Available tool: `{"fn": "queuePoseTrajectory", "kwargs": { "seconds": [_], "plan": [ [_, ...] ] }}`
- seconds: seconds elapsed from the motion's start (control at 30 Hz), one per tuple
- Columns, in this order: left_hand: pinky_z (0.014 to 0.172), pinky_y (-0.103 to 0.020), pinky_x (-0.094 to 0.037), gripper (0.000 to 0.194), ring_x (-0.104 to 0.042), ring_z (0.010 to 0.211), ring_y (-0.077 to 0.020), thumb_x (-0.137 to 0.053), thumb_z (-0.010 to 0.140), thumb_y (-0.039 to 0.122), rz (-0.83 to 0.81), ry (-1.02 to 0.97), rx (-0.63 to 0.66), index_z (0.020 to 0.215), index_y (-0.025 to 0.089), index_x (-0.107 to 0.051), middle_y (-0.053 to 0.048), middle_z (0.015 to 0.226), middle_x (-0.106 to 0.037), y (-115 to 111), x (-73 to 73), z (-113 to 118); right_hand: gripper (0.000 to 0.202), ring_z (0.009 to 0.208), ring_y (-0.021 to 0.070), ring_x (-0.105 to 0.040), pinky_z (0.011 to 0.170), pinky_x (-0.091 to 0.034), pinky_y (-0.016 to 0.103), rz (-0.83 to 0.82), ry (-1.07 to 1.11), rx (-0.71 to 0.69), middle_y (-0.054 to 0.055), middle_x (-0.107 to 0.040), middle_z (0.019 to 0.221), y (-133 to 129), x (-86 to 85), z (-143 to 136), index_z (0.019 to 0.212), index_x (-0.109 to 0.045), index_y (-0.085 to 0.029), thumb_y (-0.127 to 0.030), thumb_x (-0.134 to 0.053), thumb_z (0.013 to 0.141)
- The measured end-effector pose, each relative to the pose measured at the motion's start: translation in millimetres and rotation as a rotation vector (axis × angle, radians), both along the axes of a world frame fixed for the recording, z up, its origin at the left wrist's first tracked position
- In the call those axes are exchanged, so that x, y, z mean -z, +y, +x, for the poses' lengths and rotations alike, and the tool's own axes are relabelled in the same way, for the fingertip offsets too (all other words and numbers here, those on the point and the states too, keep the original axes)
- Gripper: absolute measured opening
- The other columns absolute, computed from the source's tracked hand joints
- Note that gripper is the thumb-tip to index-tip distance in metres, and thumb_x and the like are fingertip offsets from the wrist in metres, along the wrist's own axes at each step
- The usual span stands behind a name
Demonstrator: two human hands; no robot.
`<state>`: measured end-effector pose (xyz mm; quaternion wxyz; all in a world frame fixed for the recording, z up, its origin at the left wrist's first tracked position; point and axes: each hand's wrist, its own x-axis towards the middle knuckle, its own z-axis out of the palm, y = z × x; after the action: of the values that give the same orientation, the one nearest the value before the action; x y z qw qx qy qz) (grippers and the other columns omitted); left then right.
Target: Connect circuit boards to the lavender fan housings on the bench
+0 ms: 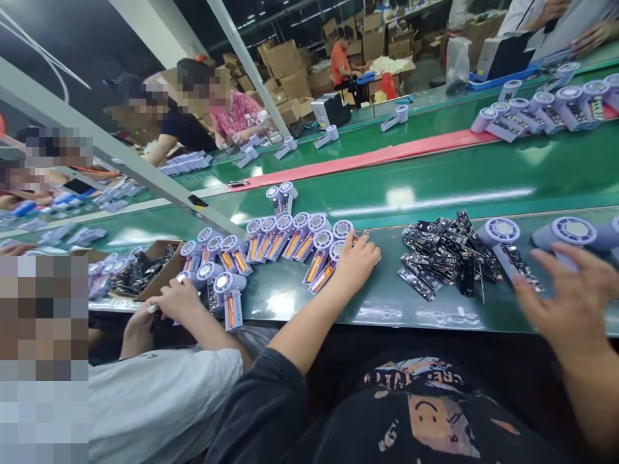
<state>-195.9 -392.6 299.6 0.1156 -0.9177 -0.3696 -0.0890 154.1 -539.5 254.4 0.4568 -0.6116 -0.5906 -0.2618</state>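
Note:
My left hand (355, 261) is closed over a lavender handheld fan (343, 229) at the right end of a cluster of similar fans. Its fingers hide most of that fan's handle. Orange strips show in the open handles of neighbouring fans (276, 245). Fingers spread, my right hand (565, 293) is over the bench at the right. It is beside a fan with a dark circuit board in its handle (501, 231) and partly covers another lavender fan (565, 232). Between my hands lies a loose heap of black circuit boards (438, 251).
A co-worker's hands (178, 299) work close on my left, near a cardboard box (159, 258) of boards. A red strip (377, 154) runs along the green belt (333, 200). Several fans (541, 106) stand across it. A slanted metal post (120, 142) rises on the left.

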Motion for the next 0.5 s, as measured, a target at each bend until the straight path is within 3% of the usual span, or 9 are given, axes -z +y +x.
{"fn": "queuePoseTrajectory", "kwargs": {
  "seconds": [0.07,0.1,0.17,0.23,0.3,0.37,0.5],
  "plan": [
    [0.119,-0.059,-0.036,0.029,-0.065,0.126,-0.0259,-0.050,0.096,0.007,0.022,-0.091,0.009,0.113,0.020,-0.070,-0.008,0.114,-0.078,3.5,-9.7,-4.5,0.049,0.105,0.0355,-0.066,0.091,-0.044,0.052,0.008,-0.138,-0.165,0.015,-0.071,0.121,0.2,-3.9,-40.6,0.136,-0.064,-0.037,-0.041,-0.073,0.088],
    [0.119,-0.058,-0.035,0.030,-0.066,0.124,-0.0248,-0.050,0.097,0.010,0.060,-0.170,0.016,0.118,0.022,-0.068,-0.007,0.117,-0.077,0.4,-15.1,-7.9,0.047,0.109,0.0344,-0.064,0.095,-0.044,0.052,-0.066,-0.121,-0.214,0.013,-0.069,0.124,-2.5,-4.0,-57.1,0.135,-0.063,-0.036,-0.033,-0.072,0.089],
    [0.119,-0.054,-0.034,0.030,-0.066,0.121,-0.0232,-0.052,0.099,0.017,0.166,-0.322,0.064,0.124,0.024,-0.066,-0.007,0.122,-0.075,-16.2,-25.3,-13.8,0.039,0.112,0.0311,-0.062,0.098,-0.043,0.050,-0.140,-0.079,-0.299,0.009,-0.067,0.125,-9.7,-2.0,-82.4,0.128,-0.066,-0.034,-0.025,-0.069,0.090],
    [0.116,-0.046,-0.035,0.031,-0.065,0.120,-0.0214,-0.054,0.100,0.021,0.268,-0.366,0.204,0.128,0.028,-0.064,-0.004,0.120,-0.075,-43.2,-33.0,-15.7,0.029,0.111,0.0283,-0.060,0.096,-0.042,0.047,-0.243,-0.071,-0.343,0.007,-0.068,0.123,-14.3,0.9,-99.0,0.120,-0.069,-0.029,-0.022,-0.065,0.092],
    [0.109,-0.039,-0.038,0.033,-0.064,0.115,-0.0193,-0.056,0.100,0.020,0.303,-0.272,0.363,0.130,0.030,-0.063,-0.001,0.116,-0.075,-72.6,-36.7,-12.6,0.022,0.106,0.0270,-0.058,0.091,-0.039,0.045,-0.356,-0.124,-0.326,0.007,-0.071,0.116,-13.6,2.5,-110.3,0.114,-0.072,-0.025,-0.024,-0.063,0.095],
    [0.098,-0.036,-0.041,0.030,-0.065,0.104,-0.0180,-0.056,0.100,0.019,0.248,-0.135,0.440,0.127,0.027,-0.065,0.000,0.112,-0.075,-95.7,-35.9,-6.1,0.019,0.100,0.0264,-0.055,0.085,-0.036,0.043,-0.444,-0.220,-0.263,0.008,-0.072,0.107,-8.1,1.5,-118.7,0.111,-0.073,-0.022,-0.028,-0.064,0.095],
    [0.083,-0.035,-0.044,0.022,-0.066,0.088,-0.0178,-0.054,0.102,0.020,0.125,0.027,0.460,0.120,0.022,-0.067,-0.001,0.099,-0.074,-109.2,-22.1,7.9,0.018,0.087,0.0251,-0.051,0.076,-0.029,0.040,-0.530,-0.384,-0.196,0.008,-0.069,0.090,7.9,-8.4,-130.0,0.103,-0.074,-0.018,-0.031,-0.070,0.091]
  ]
}}
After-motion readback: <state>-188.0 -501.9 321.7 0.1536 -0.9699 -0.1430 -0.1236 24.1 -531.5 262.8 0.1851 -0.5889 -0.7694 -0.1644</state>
